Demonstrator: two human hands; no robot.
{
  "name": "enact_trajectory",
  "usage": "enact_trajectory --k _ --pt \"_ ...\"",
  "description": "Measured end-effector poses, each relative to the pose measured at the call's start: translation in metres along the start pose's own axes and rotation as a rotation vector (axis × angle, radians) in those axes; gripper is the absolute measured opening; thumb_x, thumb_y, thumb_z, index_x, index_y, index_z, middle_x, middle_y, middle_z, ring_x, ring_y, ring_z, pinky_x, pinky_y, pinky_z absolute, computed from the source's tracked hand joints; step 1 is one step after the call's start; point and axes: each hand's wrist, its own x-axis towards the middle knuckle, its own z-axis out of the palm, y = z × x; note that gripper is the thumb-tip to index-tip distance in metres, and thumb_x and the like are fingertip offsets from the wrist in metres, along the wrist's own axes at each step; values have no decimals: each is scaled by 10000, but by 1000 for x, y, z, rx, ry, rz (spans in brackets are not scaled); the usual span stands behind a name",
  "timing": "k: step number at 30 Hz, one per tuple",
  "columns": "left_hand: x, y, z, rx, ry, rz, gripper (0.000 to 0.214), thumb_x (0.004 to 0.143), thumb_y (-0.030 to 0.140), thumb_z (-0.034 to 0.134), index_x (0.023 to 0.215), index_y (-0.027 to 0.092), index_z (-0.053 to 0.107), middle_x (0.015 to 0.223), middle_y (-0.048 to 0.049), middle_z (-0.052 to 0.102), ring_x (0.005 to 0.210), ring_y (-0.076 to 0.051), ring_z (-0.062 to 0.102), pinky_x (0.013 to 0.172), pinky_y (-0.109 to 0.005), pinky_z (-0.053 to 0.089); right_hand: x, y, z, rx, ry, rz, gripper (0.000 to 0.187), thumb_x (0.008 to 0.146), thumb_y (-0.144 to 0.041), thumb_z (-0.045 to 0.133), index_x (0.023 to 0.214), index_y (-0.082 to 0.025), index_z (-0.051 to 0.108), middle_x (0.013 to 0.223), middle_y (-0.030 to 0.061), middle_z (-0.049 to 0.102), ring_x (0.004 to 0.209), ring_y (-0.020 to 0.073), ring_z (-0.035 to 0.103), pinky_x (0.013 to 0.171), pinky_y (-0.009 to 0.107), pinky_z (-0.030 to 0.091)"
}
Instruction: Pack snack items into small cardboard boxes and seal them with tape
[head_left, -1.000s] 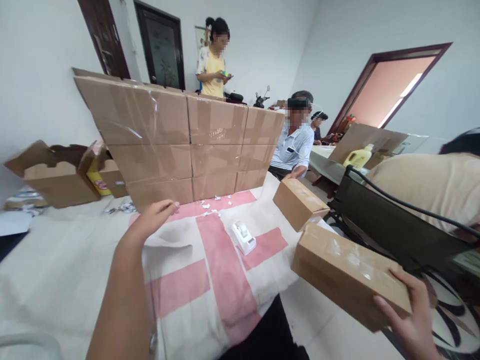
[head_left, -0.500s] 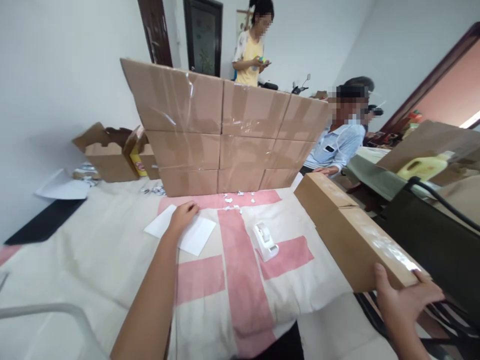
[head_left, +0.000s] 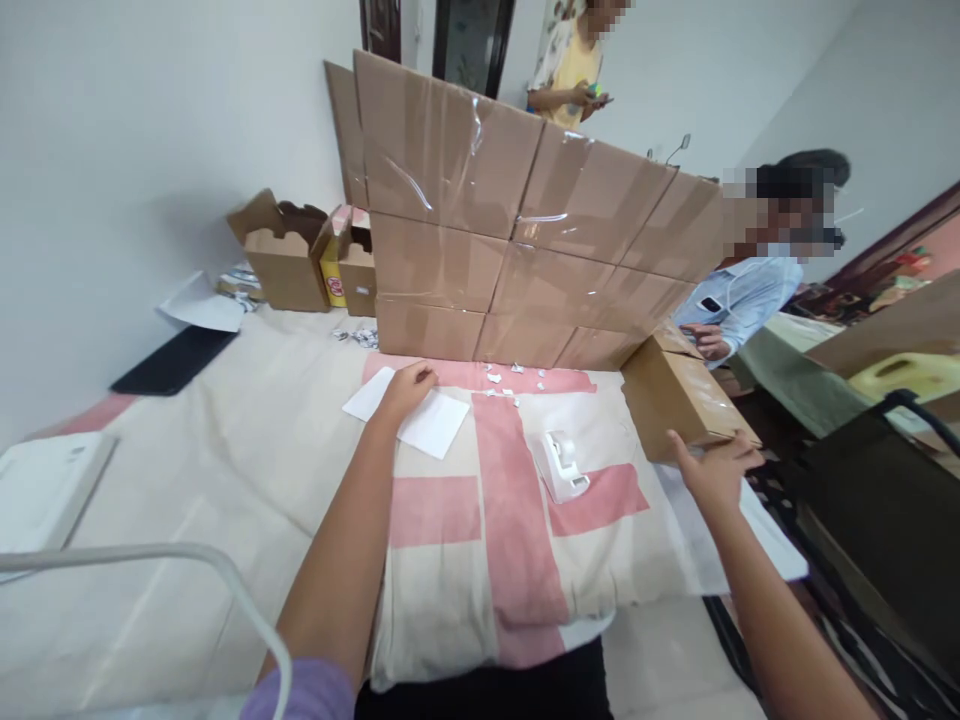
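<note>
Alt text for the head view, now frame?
The left hand rests on a white sheet on a pink-and-cream cloth; the right hand touches a cardboard box at its right edge. A tape dispenser lies between them, taped cartons stacked behind.

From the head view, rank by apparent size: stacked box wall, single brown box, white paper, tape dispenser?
1. the stacked box wall
2. the single brown box and the white paper: nearly alike, paper partly covered, so unranked
3. the tape dispenser
</note>
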Motion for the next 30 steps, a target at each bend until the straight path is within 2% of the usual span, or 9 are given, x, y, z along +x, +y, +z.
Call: enact_trajectory --k 3,7,12,15,19,21,23,27,30 --pt "-2 7 -10 36 -86 10 310 764 353 601 1021 199 682 1179 -89 714 1116 -258 637 996 -341 450 9 -17 0 -40 -23 65 1343 572 -948 636 1498 -55 253 1511 402 177 1417 592 247 1091 734 300" --pt "-1 16 -20 164 -171 -84 421 478 199 819 888 227 729 1151 -109 731 1174 -397 600 1094 -550 347 -20 -57 1 32 227 -255 953 807 -740 593 1419 -32 415 1465 363 330 1430 490 311 1135 675 292" --pt "-2 49 -32 226 -246 -88 114 623 192 763 620 191 649 801 -94 730 995 -359 666 1063 -577 364 -100 -147 16 395 96 -420 395 914 -485 615 1148 -167 593 1216 182 586 1212 341 554 986 539 486" --pt "-11 87 -50 178 -240 67 127 783 200 616 738 219 733 974 -65 754 1125 -321 629 1137 -552 311 -131 -201 23 724 -190 -293 302 946 -474 615 1100 -215 625 1184 123 632 1098 284 627 931 461 517" --pt "-27 130 -71 -196 -262 418 226 808 200 577 655 235 740 1311 -21 678 1401 -326 449 1205 -557 272 -135 -247 26 1228 -825 268 501 934 -678 540 1165 -243 633 1211 115 682 933 273 706 781 428 567" --pt "-33 139 -75 -397 -345 462 217 808 260 661 606 226 732 1445 -17 600 1437 -367 419 1167 -563 360 -131 -258 28 1342 -1085 418 617 909 -741 523 1190 -209 660 1142 132 723 930 297 716 798 456 572" --pt "-34 140 -72 -551 -434 427 255 808 328 737 578 218 727 1539 -7 517 1414 -400 457 1098 -563 453 -131 -264 33 1399 -1193 413 592 901 -695 583 1181 -183 686 1096 125 745 976 303 710 841 454 566" --pt "-27 131 -58 -668 -534 365 315 815 409 794 579 208 739 1609 -10 431 1405 -425 483 1052 -556 514 -126 -258 49 1461 -1045 360 368 822 -420 762 1105 -196 686 1104 72 745 1004 260 687 877 399 555" --pt "-19 115 -40 -603 -525 297 184 796 432 822 807 248 818 1644 -28 379 1457 -420 427 1123 -553 469 -83 -227 49 1332 -707 246 387 788 -380 765 1116 -214 645 1005 43 723 885 229 675 815 391 558"
